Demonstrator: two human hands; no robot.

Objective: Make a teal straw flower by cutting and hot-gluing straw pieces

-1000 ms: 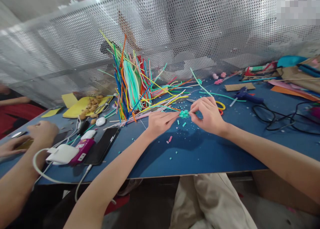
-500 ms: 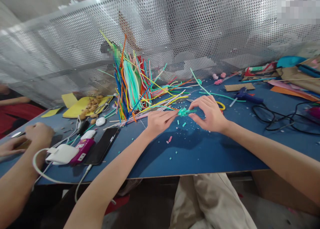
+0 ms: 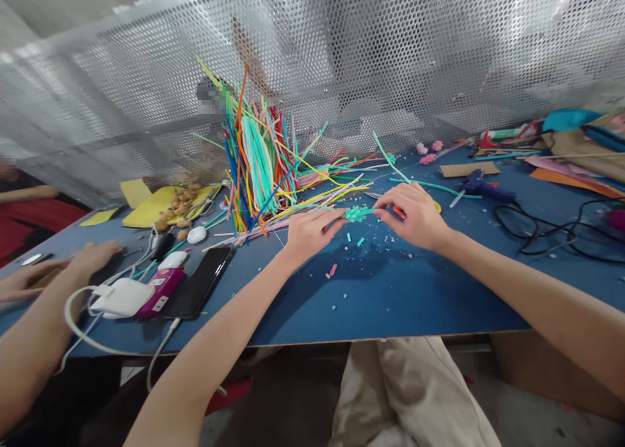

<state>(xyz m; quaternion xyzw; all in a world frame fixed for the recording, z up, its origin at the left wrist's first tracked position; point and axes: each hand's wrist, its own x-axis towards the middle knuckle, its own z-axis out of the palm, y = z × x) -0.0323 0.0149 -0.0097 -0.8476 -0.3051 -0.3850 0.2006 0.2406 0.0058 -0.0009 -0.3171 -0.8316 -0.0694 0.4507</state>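
Observation:
Between my hands is a teal pipe cleaner piece [image 3: 357,214], bunched into a fluffy, leaf-like shape and held just above the blue table. My left hand [image 3: 312,232] pinches its left end between thumb and fingers. At the other end, my right hand [image 3: 413,216] has thumb and index finger closed on the thin tip. Small teal and pink clippings [image 3: 333,269] lie on the table below. Behind my right hand, scissors [image 3: 438,207] with a yellow handle are mostly hidden.
A large bundle of coloured pipe cleaners [image 3: 258,167] stands behind my left hand. A phone [image 3: 201,283], a purple power block [image 3: 163,292] and cables lie left, near another person's hands [image 3: 92,257]. A glue gun [image 3: 486,187] rests right. Perforated metal [image 3: 390,63] borders the back.
My right thumb and index finger, apart before, have come together on the right end of the teal piece. At the left, the other person's hand has shifted to the right.

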